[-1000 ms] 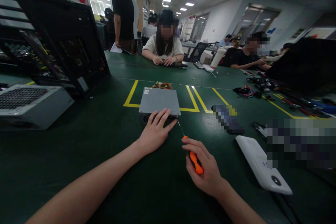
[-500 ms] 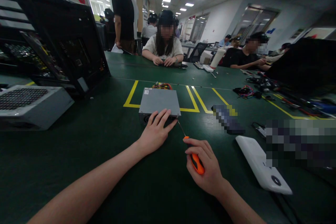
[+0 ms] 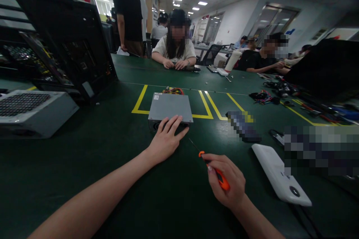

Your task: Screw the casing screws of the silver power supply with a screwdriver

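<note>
A grey metal computer power supply (image 3: 169, 105) lies flat on the green table, its bundle of coloured wires (image 3: 173, 90) behind it. My left hand (image 3: 164, 143) rests on its near edge, fingers stretched out and apart over the top and the front face. In my right hand (image 3: 228, 177) is a screwdriver (image 3: 224, 183) with an orange and black handle, the fingers wrapped round it. Its thin shaft points up and left toward the power supply's near right corner. The tip is apart from the case, just short of it.
At the left stand a black computer case (image 3: 75, 52) and a second power supply (image 3: 53, 119). To the right lie a white power bank-like device (image 3: 280, 175), a blurred-out dark item (image 3: 242, 127) and tangled cables (image 3: 263, 98). A person (image 3: 176, 50) sits across the table.
My right hand has drawn the screwdriver back, right and toward me, so its tip has left the power supply's near right corner. My left hand has stayed in place.
</note>
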